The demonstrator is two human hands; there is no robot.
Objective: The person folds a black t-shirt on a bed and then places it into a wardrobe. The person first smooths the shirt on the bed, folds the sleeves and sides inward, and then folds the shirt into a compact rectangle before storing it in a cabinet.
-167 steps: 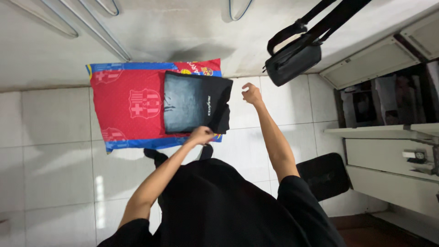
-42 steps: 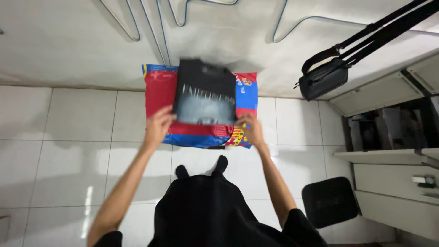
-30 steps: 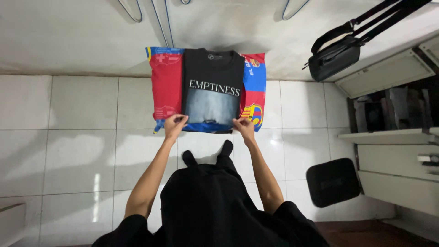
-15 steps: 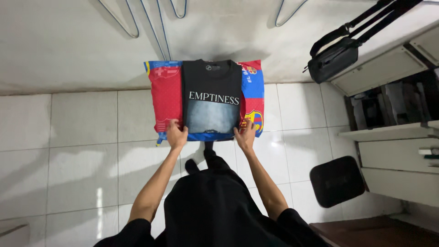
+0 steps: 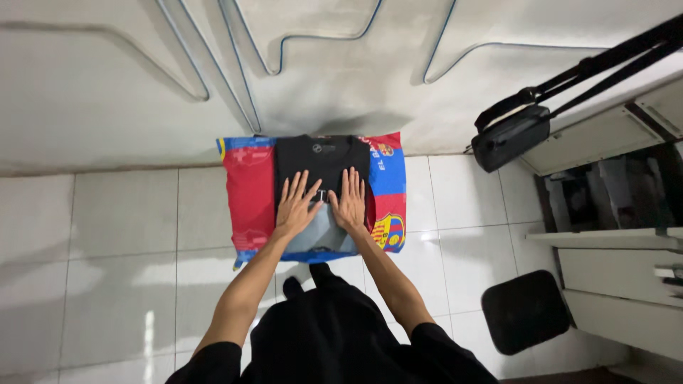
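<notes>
A folded black cotton T-shirt (image 5: 321,160) lies flat on a red-and-blue football jersey (image 5: 249,192) spread over the white tiled floor (image 5: 114,235), close to the far wall. The left hand (image 5: 297,206) and right hand (image 5: 350,200) press side by side on the shirt, palms down, fingers spread, grasping nothing. A black shoulder bag (image 5: 512,136) hangs at the right.

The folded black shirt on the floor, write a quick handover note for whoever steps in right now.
Left hand: open, flat on the folded black shirt, fingers spread.
Right hand: open, flat on the same shirt, beside the left.
The shirt lies folded into a rectangle on top of a red and blue jersey, spread on the white tiled floor by the wall.
Done: shirt folded and laid centred on the jersey.
Left: judging by the flat palms, perhaps smoothing it out; the jersey underneath is not yet folded.
</notes>
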